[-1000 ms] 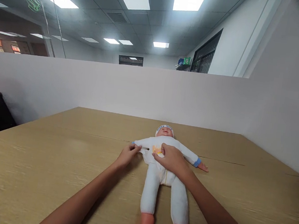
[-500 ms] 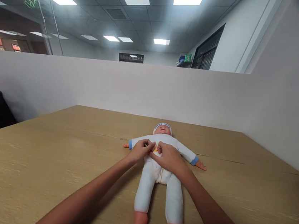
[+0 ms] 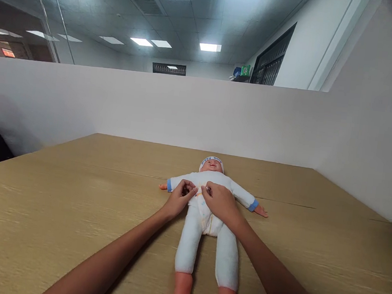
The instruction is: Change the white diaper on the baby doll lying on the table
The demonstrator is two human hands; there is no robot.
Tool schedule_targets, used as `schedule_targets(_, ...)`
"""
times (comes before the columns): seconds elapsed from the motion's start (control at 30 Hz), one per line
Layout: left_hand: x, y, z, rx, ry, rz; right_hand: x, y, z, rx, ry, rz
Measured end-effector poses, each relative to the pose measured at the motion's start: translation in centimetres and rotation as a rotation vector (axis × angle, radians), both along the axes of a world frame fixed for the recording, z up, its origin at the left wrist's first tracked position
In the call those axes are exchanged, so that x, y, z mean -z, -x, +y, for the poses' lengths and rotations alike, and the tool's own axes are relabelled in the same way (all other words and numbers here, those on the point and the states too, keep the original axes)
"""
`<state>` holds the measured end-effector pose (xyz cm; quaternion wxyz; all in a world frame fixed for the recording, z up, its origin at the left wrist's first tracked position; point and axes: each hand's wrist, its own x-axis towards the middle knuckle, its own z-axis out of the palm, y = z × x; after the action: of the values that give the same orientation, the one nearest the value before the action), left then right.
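While both forearms reach forward across the worktop [image 3: 67,217] in the head view, the left hand [image 3: 177,199] and the right hand [image 3: 221,202] are side by side over the middle of a doll [image 3: 213,179], with a narrow gap between them. The doll lies on its back on the worktop beneath the hands, its head beyond them and its feet on the near side. A white diaper [image 3: 211,226] is around its hips, showing between the hands and just nearer than them, with yellowish marks on its front. The left hand is half curled, thumb and fingertips near each other at the top of the diaper; the right hand is bent further in, its forefinger curled towards the thumb. Whether either has hold of the diaper or only touches it, I cannot tell, as the fingertips are too small. Past the left hand, one sleeve of the doll's white clothing [image 3: 228,252] stretches outward to a blue cuff [image 3: 169,185]; the other sleeve runs out past the right hand. Beyond both hands, a white headband [image 3: 212,159] with dark lettering circles the doll's head, and farther still stands a pale wall [image 3: 203,115]
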<state>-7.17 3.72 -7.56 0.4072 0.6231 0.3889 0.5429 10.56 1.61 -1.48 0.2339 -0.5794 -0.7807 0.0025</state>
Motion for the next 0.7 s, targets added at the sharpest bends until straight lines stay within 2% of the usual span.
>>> schedule_targets(0.13, -1.0, 0.0, -1.0, -0.102, -0.041, 0.013, -0.2, 0.3, -0.4, 0.061, -0.032, 0.028)
schedule_targets(0.23, -3.0, -0.2, -3.4, -0.167, -0.118, 0.099, -0.7, 0.4, -1.0, 0.099, -0.079, 0.054)
schedule_targets(0.33, -4.9, -0.1, -7.2, -0.084, -0.192, 0.255, -1.5, 0.0, -2.7, 0.056, -0.135, 0.118)
schedule_targets(0.4, -5.6, 0.2, -9.7, 0.019, -0.227, 0.399, -1.6, -0.7, -4.7, -0.056, -0.125, 0.241)
schedule_targets(0.47, -5.7, 0.7, -11.5, 0.120, -0.266, 0.576, -1.2, -1.8, -7.1, -0.194, -0.015, 0.392)
schedule_targets(0.53, -5.4, 1.3, -12.5, 0.199, -0.282, 0.702, -0.2, -3.2, -9.4, -0.270, 0.161, 0.469)
schedule_targets(0.6, -4.8, 1.7, -12.6, 0.236, -0.261, 0.758, 1.0, -4.6, -10.9, -0.270, 0.267, 0.462)
schedule_targets(0.7, -4.0, 1.4, -11.8, 0.190, -0.223, 0.794, 2.4, -5.9, -11.3, -0.198, 0.237, 0.389)
